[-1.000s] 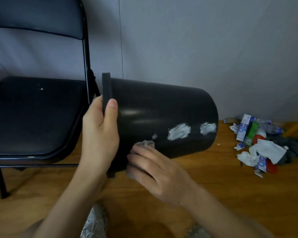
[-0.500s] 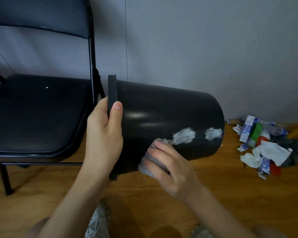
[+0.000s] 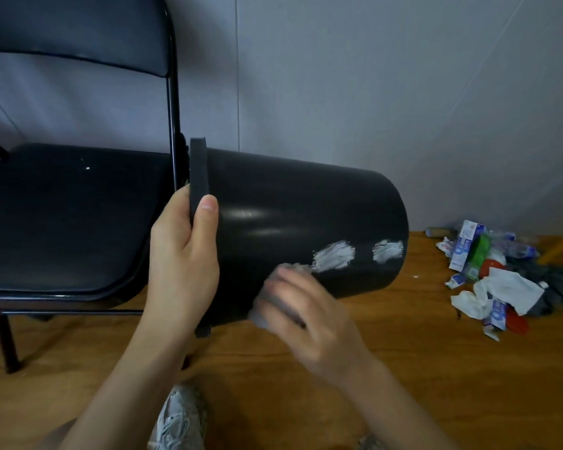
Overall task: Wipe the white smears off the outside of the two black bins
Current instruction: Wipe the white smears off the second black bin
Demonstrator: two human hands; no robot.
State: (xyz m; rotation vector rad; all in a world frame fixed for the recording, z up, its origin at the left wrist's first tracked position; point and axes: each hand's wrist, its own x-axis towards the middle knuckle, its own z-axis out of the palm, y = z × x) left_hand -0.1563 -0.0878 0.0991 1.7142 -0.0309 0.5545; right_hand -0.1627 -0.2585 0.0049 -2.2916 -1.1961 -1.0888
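— Where is the black bin (image 3: 293, 222)?

— Held on its side in the air above the wooden floor (image 3: 420, 368), rim towards the chair, base pointing right towards the wall.

— And the smears?

— Two show on its outer wall, low down near the base: a larger white smear (image 3: 333, 255) and a smaller white smear (image 3: 387, 251) right at the base edge, a strip of black between them.

— What are the hands doing?

— The left hand (image 3: 182, 264) grips the rim, thumb on the outside wall, fingers curled over the edge. The right hand (image 3: 303, 315) is blurred; it presses a pale cloth (image 3: 283, 287) against the bin just left of the larger smear. Its fingers seem curled over the cloth, holding it.

— What lies around?

— A black folding chair (image 3: 72, 216) stands on the left, its seat just behind the bin's rim. A heap of litter (image 3: 491, 277), cartons, white tissue, something green and red, and dark fabric, lies on the floor by the grey wall (image 3: 371, 92) at the right edge. A pale sneaker (image 3: 176, 420) shows at the bottom edge, between the forearms.
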